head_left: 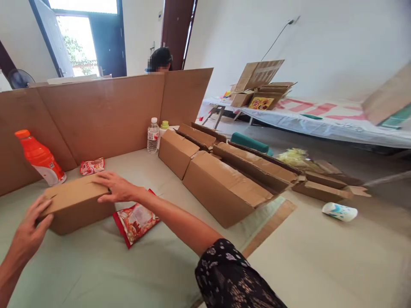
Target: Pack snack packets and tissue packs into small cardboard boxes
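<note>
A small closed cardboard box (80,209) lies on the pale cloth-covered table between my two hands. My left hand (29,229) grips its left end, thumb on the near side and fingers over the far side. At the opposite end, my right hand (117,188) holds the right top edge with the fingers on top and the thumb bent at the corner. A red snack packet (136,220) lies just right of the box, under my right forearm. Behind the box are a smaller red-and-white packet (92,166) and a leaning orange-capped bottle (41,156).
An upright cardboard panel (105,115) borders the table's far side. A clear water bottle (153,136) stands beside several open cardboard boxes (218,184) on the right. A white-and-blue roll (339,211) lies further right. Another person's head (160,60) shows behind the panel.
</note>
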`<state>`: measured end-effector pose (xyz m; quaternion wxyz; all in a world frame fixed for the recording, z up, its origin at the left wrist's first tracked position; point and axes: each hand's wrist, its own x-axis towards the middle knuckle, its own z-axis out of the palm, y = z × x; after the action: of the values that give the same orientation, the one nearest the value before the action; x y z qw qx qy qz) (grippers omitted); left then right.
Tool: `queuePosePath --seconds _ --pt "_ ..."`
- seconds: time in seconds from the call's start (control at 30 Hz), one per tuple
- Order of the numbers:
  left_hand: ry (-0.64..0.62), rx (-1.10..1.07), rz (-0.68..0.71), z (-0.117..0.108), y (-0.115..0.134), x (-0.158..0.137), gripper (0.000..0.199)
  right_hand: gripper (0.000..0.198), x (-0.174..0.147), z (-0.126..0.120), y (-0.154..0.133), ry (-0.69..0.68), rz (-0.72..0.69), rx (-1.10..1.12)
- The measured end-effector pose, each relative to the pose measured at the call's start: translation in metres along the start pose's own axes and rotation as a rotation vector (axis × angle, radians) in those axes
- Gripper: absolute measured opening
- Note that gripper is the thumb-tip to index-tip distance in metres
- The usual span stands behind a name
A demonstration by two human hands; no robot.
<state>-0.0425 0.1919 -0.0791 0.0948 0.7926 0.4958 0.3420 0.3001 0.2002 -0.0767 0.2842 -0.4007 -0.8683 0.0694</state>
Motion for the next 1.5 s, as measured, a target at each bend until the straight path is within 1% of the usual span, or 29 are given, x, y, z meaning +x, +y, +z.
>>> queuePosePath --seconds 0.07,0.13,0.23,0.33,0.47,0.57,0.7,0.8,0.87,0.93,1.03,1.1,1.17,1.23,1.3,1.4,1.5 --pt "-0.075 -0.027 0.086 0.045 0.023 0.051 0.053 0.071 -0.032 -0.021 0.026 0.077 0.138 -0.043" --pt "-0.160 -0.033 0.175 0.088 0.048 0.097 0.055 0.067 -0.069 -0.040 0.041 0.160 0.272 -0.124" --pt "-0.230 -0.021 0.272 0.144 0.088 0.150 0.049 0.064 -0.123 -0.056 0.043 0.271 0.419 -0.300" --pt "-0.253 -0.004 0.321 0.190 0.129 0.186 0.043 0.061 -0.158 -0.060 0.035 0.338 0.524 -0.469" --pt "-0.279 -0.011 0.342 0.234 0.176 0.214 0.032 0.058 -0.176 -0.062 0.036 0.383 0.650 -0.566" --pt "-0.303 -0.048 0.352 0.260 0.202 0.223 0.037 0.057 -0.181 -0.065 0.046 0.411 0.716 -0.562" --pt "-0.328 -0.118 0.370 0.289 0.221 0.225 0.040 0.059 -0.186 -0.068 0.060 0.449 0.732 -0.576" --pt "-0.356 -0.166 0.366 0.299 0.227 0.218 0.045 0.063 -0.190 -0.065 0.067 0.476 0.719 -0.591" --pt "-0.386 -0.187 0.350 0.298 0.228 0.209 0.049 0.066 -0.192 -0.062 0.072 0.495 0.703 -0.589" --pt "-0.429 -0.197 0.328 0.292 0.225 0.197 0.054 0.066 -0.197 -0.059 0.075 0.513 0.678 -0.575" --pt "-0.503 -0.199 0.281 0.275 0.213 0.168 0.066 0.067 -0.211 -0.055 0.071 0.540 0.663 -0.515" --pt "-0.539 -0.196 0.237 0.258 0.198 0.141 0.075 0.067 -0.227 -0.053 0.061 0.539 0.682 -0.441" --pt "-0.548 -0.191 0.186 0.235 0.178 0.108 0.079 0.064 -0.245 -0.050 0.044 0.484 0.692 -0.331" --pt "-0.524 -0.173 0.122 0.205 0.155 0.073 0.075 0.060 -0.261 -0.046 0.025 0.382 0.676 -0.204" --pt "-0.477 -0.140 0.040 0.172 0.132 0.035 0.068 0.059 -0.270 -0.037 0.008 0.276 0.640 -0.102" --pt "-0.388 -0.076 -0.101 0.123 0.104 -0.023 0.062 0.070 -0.272 -0.012 -0.005 0.166 0.575 -0.042" --pt "-0.304 -0.018 -0.225 0.084 0.083 -0.077 0.058 0.080 -0.263 0.022 -0.003 0.129 0.516 -0.074"
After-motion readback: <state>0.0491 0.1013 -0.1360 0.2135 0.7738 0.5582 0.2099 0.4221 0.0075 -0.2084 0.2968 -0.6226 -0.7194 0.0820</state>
